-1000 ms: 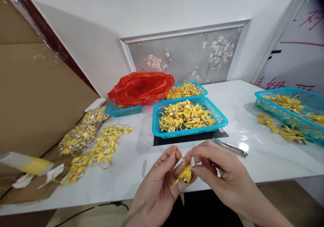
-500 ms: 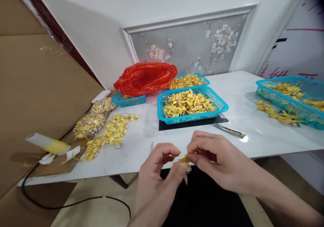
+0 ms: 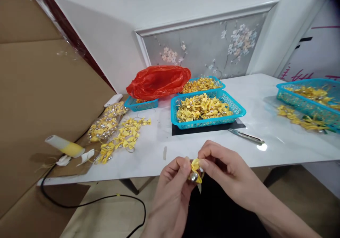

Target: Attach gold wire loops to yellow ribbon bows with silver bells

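Head view: left hand (image 3: 174, 181) and right hand (image 3: 225, 169) pinch a yellow bow (image 3: 196, 170), seemingly with a bead, before the table (image 3: 265, 153).

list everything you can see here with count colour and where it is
yellow bow: 1, yellow with a silver bell, pinched between both hands at the table's near edge
near basket: 1, turquoise, table centre, full of yellow bows
far basket: 1, turquoise, behind the near basket
small basket: 1, turquoise, under the red bag
right basket: 1, turquoise, right edge
red bag: 1, red plastic, back centre
loose bows: a pile, yellow, left on the table
black mat: 1, under the near basket
metal tool: 1, silver, right of the mat
glue gun: 1, white and yellow, far left
table: 1, white
left hand: 1, pinching the bow
right hand: 1, pinching the bow
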`<action>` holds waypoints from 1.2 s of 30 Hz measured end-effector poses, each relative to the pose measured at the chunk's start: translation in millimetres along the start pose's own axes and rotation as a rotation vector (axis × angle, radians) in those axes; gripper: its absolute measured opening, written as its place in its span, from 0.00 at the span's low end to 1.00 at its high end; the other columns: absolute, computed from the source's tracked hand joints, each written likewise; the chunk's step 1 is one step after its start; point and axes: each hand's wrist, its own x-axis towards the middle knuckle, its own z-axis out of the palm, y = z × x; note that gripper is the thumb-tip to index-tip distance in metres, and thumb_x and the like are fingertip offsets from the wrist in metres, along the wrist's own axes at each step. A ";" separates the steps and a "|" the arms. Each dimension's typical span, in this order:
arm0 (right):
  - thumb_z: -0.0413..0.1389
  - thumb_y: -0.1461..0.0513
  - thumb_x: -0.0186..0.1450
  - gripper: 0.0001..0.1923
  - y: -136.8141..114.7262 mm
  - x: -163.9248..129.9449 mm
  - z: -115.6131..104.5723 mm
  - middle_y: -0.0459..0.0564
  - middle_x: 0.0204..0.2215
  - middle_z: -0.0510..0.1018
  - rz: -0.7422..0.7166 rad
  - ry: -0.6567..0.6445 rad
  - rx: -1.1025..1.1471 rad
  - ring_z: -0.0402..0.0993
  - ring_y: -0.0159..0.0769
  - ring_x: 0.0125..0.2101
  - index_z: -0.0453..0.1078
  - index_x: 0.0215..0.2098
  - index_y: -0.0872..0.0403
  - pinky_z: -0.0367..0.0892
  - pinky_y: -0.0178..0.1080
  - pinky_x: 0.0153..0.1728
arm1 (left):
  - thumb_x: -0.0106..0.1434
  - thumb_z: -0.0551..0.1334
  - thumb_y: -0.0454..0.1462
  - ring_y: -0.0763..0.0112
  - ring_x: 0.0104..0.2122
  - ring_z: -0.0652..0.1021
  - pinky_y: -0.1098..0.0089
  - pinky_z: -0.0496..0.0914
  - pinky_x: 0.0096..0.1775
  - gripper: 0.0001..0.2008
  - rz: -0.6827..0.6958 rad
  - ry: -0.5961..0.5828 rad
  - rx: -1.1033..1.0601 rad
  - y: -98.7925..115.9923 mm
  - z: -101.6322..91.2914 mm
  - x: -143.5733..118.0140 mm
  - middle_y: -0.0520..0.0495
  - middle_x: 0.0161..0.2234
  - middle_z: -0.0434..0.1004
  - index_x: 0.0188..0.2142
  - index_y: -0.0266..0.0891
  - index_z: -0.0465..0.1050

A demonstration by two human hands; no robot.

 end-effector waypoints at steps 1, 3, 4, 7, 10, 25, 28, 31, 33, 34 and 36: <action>0.50 0.62 0.72 0.08 0.4 -2.0 1.7 0.43 0.30 0.68 0.010 0.019 -0.023 0.65 0.29 0.28 0.68 0.35 0.52 0.62 0.31 0.28 | 0.56 0.73 0.40 0.74 0.28 0.69 0.75 0.68 0.34 0.12 0.034 0.030 0.021 -0.7 -0.5 0.9 0.53 0.24 0.72 0.23 0.37 0.75; 0.51 0.61 0.71 0.06 0.6 -7.4 5.8 0.42 0.30 0.68 0.048 0.057 -0.079 0.63 0.29 0.26 0.69 0.37 0.51 0.61 0.32 0.26 | 0.55 0.74 0.41 0.74 0.28 0.69 0.76 0.68 0.33 0.13 0.099 0.088 0.053 -2.8 -0.5 1.8 0.52 0.25 0.73 0.23 0.37 0.75; 0.53 0.61 0.70 0.04 0.7 -10.4 8.3 0.42 0.29 0.67 0.073 0.071 -0.110 0.62 0.28 0.24 0.69 0.37 0.51 0.59 0.32 0.24 | 0.55 0.74 0.42 0.74 0.28 0.69 0.76 0.68 0.32 0.14 0.122 0.108 0.063 -4.2 -0.1 1.7 0.52 0.24 0.74 0.23 0.37 0.75; 0.60 0.63 0.63 0.04 1.5 -17.5 15.8 0.39 0.25 0.65 0.111 0.112 -0.203 0.57 0.27 0.21 0.69 0.35 0.51 0.56 0.32 0.21 | 0.57 0.73 0.42 0.76 0.27 0.68 0.78 0.66 0.31 0.14 0.143 0.122 0.061 -9.6 2.8 -0.8 0.53 0.23 0.73 0.23 0.37 0.75; 0.59 0.64 0.63 0.02 3.3 -19.1 19.2 0.40 0.24 0.66 0.092 0.152 -0.188 0.60 0.28 0.22 0.71 0.32 0.52 0.58 0.31 0.22 | 0.59 0.72 0.41 0.76 0.28 0.71 0.78 0.68 0.32 0.12 0.113 0.096 -0.013 -13.1 6.0 -4.9 0.53 0.25 0.75 0.25 0.37 0.76; 0.50 0.62 0.74 0.11 -12.0 -22.7 -13.0 0.41 0.28 0.66 0.033 -0.080 -0.044 0.63 0.26 0.28 0.66 0.32 0.52 0.59 0.30 0.28 | 0.62 0.68 0.46 0.71 0.37 0.77 0.73 0.72 0.40 0.16 0.126 -0.092 0.130 -1.4 -5.5 -23.8 0.50 0.37 0.80 0.49 0.52 0.75; 0.49 0.63 0.74 0.11 -15.8 -23.4 -16.2 0.40 0.29 0.66 0.029 -0.124 -0.068 0.63 0.27 0.28 0.65 0.33 0.51 0.59 0.30 0.29 | 0.59 0.72 0.42 0.74 0.35 0.76 0.78 0.71 0.38 0.18 0.189 -0.135 0.260 3.0 -7.7 -24.1 0.52 0.36 0.79 0.49 0.53 0.77; 0.49 0.63 0.74 0.10 -16.7 -22.4 -16.0 0.41 0.29 0.66 0.042 -0.130 -0.047 0.63 0.27 0.29 0.65 0.33 0.51 0.59 0.30 0.29 | 0.59 0.72 0.37 0.78 0.32 0.75 0.82 0.70 0.36 0.11 0.161 -0.168 0.347 5.2 -10.0 -23.7 0.53 0.33 0.79 0.42 0.51 0.82; 0.49 0.62 0.74 0.11 -16.3 -21.7 -15.3 0.41 0.29 0.65 0.054 -0.119 -0.016 0.63 0.27 0.29 0.65 0.33 0.51 0.59 0.31 0.29 | 0.58 0.73 0.37 0.79 0.31 0.75 0.84 0.70 0.35 0.08 0.115 -0.187 0.337 6.0 -10.6 -23.8 0.53 0.32 0.81 0.38 0.49 0.84; 0.49 0.62 0.74 0.11 -16.0 -21.5 -15.0 0.41 0.29 0.65 0.058 -0.116 -0.004 0.63 0.27 0.28 0.65 0.33 0.51 0.59 0.31 0.28 | 0.57 0.74 0.37 0.79 0.31 0.76 0.84 0.70 0.35 0.08 0.099 -0.175 0.319 6.3 -10.5 -23.9 0.53 0.31 0.81 0.37 0.49 0.84; 0.49 0.62 0.74 0.11 -15.5 -21.3 -14.3 0.41 0.28 0.65 0.061 -0.108 0.008 0.62 0.28 0.28 0.65 0.33 0.51 0.59 0.31 0.28 | 0.54 0.75 0.36 0.79 0.31 0.77 0.85 0.71 0.34 0.09 0.084 -0.141 0.291 7.0 -10.0 -24.2 0.53 0.31 0.82 0.36 0.48 0.84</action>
